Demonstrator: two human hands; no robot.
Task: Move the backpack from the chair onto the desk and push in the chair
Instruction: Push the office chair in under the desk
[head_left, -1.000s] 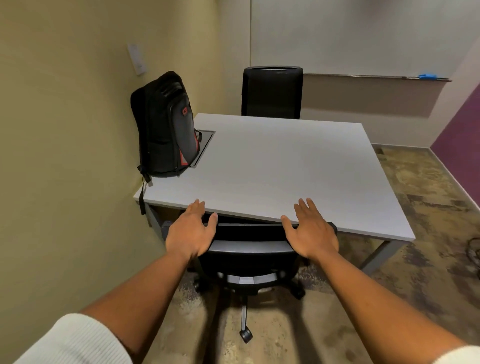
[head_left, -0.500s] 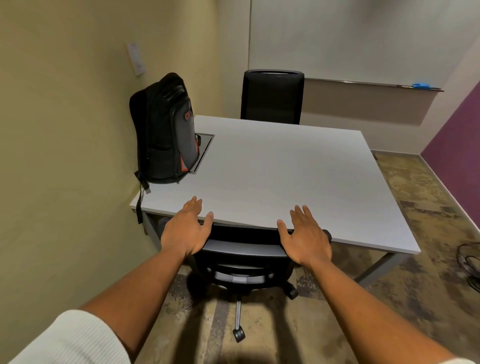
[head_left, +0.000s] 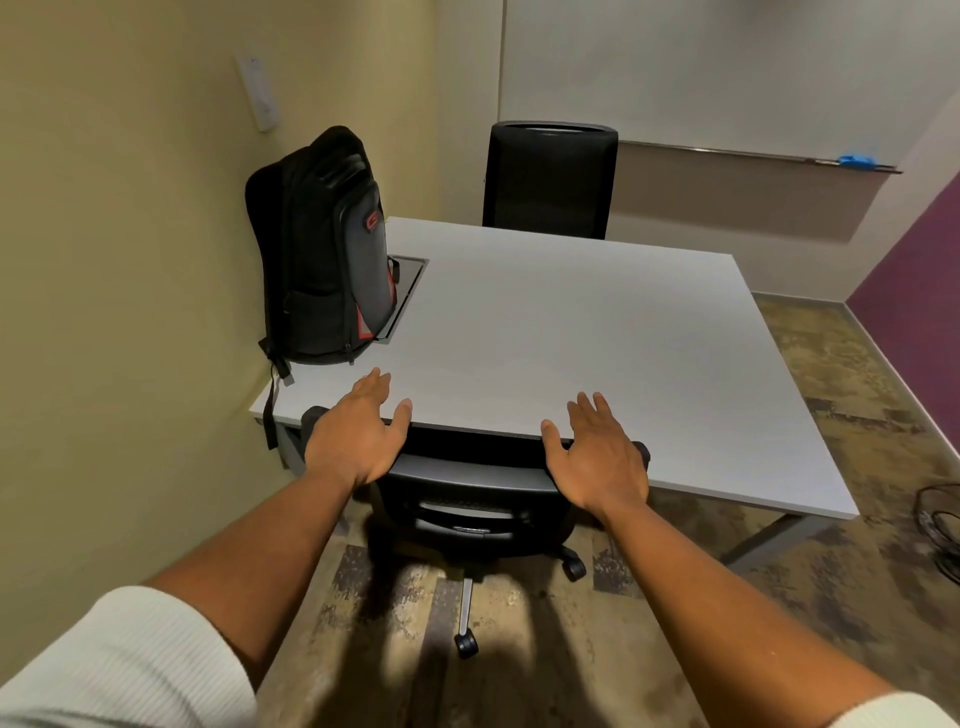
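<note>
A black backpack (head_left: 324, 249) with red trim stands upright on the white desk (head_left: 571, 343), at its left edge against the wall. One strap hangs over the desk's corner. The black office chair (head_left: 467, 499) sits tucked under the desk's near edge, only its backrest top and wheeled base showing. My left hand (head_left: 358, 436) lies flat on the backrest's left end, fingers spread and reaching over the desk edge. My right hand (head_left: 597, 457) lies flat on the backrest's right end, fingers apart.
A second black chair (head_left: 550, 182) stands at the desk's far side. The yellow wall (head_left: 130, 260) runs close along the left. A recessed cable panel (head_left: 408, 291) lies beside the backpack. Cables (head_left: 935, 525) lie on the floor at right.
The chair has slid a little further under the desk, with both hands flat on its backrest. The backpack has not moved.
</note>
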